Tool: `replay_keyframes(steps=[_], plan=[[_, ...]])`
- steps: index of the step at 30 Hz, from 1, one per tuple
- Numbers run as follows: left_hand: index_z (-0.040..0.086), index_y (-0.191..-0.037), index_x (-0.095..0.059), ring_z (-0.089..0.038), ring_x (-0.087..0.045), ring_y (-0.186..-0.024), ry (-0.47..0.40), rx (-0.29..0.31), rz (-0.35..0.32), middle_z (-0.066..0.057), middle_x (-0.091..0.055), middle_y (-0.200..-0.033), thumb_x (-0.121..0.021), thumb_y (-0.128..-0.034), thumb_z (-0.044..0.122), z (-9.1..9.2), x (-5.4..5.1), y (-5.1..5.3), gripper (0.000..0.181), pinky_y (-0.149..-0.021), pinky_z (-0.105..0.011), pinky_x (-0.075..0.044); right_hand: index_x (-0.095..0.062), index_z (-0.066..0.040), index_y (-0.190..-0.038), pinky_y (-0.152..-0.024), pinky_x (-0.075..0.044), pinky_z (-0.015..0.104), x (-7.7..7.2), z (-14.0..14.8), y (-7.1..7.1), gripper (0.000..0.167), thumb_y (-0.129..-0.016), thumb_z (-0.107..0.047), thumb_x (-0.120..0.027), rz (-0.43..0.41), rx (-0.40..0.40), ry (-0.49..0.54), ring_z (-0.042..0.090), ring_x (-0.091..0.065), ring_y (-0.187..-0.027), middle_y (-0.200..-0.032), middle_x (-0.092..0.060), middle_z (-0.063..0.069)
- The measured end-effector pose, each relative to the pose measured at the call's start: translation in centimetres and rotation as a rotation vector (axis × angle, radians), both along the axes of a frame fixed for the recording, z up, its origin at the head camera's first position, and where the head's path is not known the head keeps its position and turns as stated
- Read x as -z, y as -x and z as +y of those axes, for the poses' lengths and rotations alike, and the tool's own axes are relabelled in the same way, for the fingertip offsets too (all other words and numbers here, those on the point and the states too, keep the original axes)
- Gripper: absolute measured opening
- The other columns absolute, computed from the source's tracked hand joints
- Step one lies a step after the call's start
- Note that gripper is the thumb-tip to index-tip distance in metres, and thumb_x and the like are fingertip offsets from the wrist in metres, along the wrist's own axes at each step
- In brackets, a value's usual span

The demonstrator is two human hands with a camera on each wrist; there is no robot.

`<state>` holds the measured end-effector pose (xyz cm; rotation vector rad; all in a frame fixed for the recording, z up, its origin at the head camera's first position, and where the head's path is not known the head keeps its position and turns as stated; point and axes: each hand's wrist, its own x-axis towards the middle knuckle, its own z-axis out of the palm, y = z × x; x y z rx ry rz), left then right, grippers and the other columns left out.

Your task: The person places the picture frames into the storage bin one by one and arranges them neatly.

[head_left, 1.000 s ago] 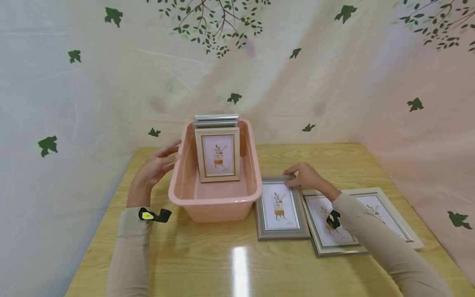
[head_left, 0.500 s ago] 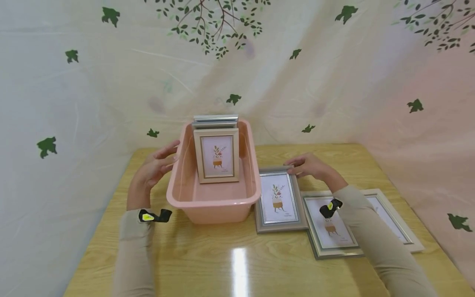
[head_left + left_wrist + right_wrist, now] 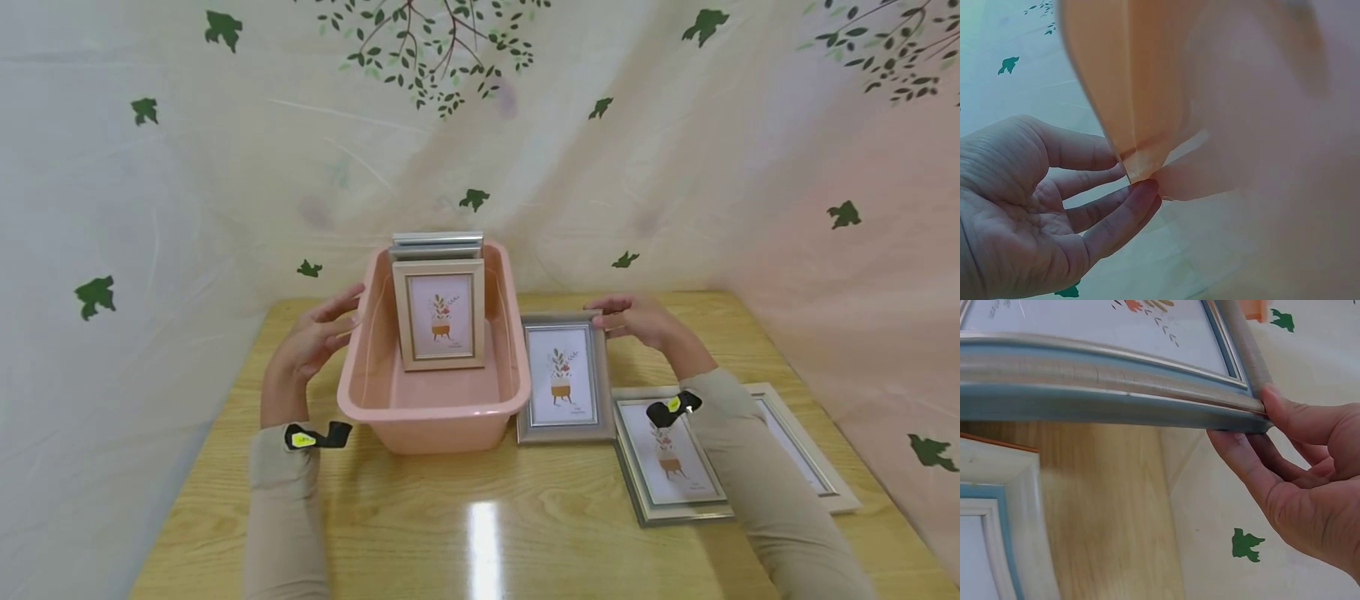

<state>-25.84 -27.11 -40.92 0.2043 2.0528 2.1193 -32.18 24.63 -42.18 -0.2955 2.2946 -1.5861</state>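
In the head view, my left hand (image 3: 306,346) is at the left side of a pink plastic basin (image 3: 438,429); its thumb and fingertips hold the rim, seen close up in the left wrist view. My right hand (image 3: 637,321) grips a grey-brown picture frame (image 3: 566,434) at its upper right corner, thumb on the face and fingers behind, as the right wrist view shows. The frame tilts up beside the basin's right wall. Inside the basin, a cream picture frame (image 3: 440,363) leans back against silver-edged frames (image 3: 437,250).
To the right lies a cream-and-grey picture frame (image 3: 671,454), with another cream frame (image 3: 802,442) partly under my right sleeve. All stand on a wood-grain table (image 3: 405,533). A patterned cloth wall (image 3: 555,183) rises behind the table.
My right hand has moved back and slightly right, raising the grey-brown frame's upper edge and sliding it away from me. My left hand and the basin stay nearly still.
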Motion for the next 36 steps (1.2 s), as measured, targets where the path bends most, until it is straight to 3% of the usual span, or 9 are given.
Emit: replay_keyframes(steps=[8,13,17,26,32,36], plan=[[0.013,-0.159,-0.033,-0.020,-0.048,-0.128,0.015,-0.009,-0.011,-0.014,-0.037,-0.153,-0.060,-0.1024,0.017,0.1,-0.2,0.0,0.062,-0.094,-0.020,-0.051,-0.057,0.015,-0.131,-0.081,-0.060,0.034,-1.6,0.0,0.3,0.045,-0.092,-0.001,-0.073,0.047,0.104,0.082,0.013,-0.068,-0.089,-0.099,-0.069,0.002],[0.013,-0.159,-0.033,-0.018,-0.048,-0.128,0.011,-0.009,-0.017,-0.012,-0.037,-0.152,-0.060,-0.1024,0.017,0.1,-0.3,0.0,0.063,-0.093,-0.020,-0.051,-0.065,0.009,-0.126,-0.079,-0.060,0.034,-2.5,-0.1,0.4,0.039,-0.090,0.000,-0.075,0.061,0.144,0.102,0.016,-0.068,-0.087,-0.099,-0.069,0.005],[0.010,-0.159,-0.032,-0.016,-0.049,-0.125,-0.017,-0.010,-0.017,-0.010,-0.039,-0.149,-0.058,-0.1029,0.013,0.0,-0.3,0.0,0.062,-0.093,-0.020,-0.051,-0.069,0.005,-0.122,-0.079,-0.060,0.033,-3.3,-0.2,0.6,0.034,-0.089,-0.002,-0.076,0.099,0.145,0.072,0.017,-0.069,-0.086,-0.099,-0.071,0.006],[0.011,-0.159,-0.031,-0.016,-0.048,-0.127,-0.013,0.000,-0.009,-0.011,-0.038,-0.149,-0.057,-0.1036,0.013,0.0,0.1,0.1,0.062,-0.094,-0.021,-0.050,-0.067,0.008,-0.123,-0.076,-0.060,0.031,-5.3,-0.3,0.6,0.037,-0.089,-0.003,-0.077,0.169,0.158,-0.004,0.018,-0.071,-0.082,-0.095,-0.073,0.004],[0.012,-0.159,-0.031,-0.018,-0.047,-0.129,-0.007,0.000,-0.005,-0.012,-0.037,-0.151,-0.057,-0.1036,0.014,0.0,0.2,0.2,0.062,-0.094,-0.021,-0.050,-0.066,0.010,-0.124,-0.075,-0.060,0.029,-6.5,0.2,0.7,0.038,-0.089,0.000,-0.076,0.174,0.177,0.058,0.013,-0.071,-0.079,-0.092,-0.073,-0.002],[0.012,-0.160,-0.031,-0.018,-0.046,-0.129,-0.002,0.000,-0.006,-0.013,-0.036,-0.153,-0.057,-0.1034,0.014,0.0,0.2,0.2,0.062,-0.094,-0.021,-0.050,-0.072,0.006,-0.118,-0.073,-0.060,0.026,-7.5,0.4,0.4,0.031,-0.088,0.002,-0.075,0.229,0.203,0.101,0.012,-0.070,-0.077,-0.089,-0.074,-0.004]])
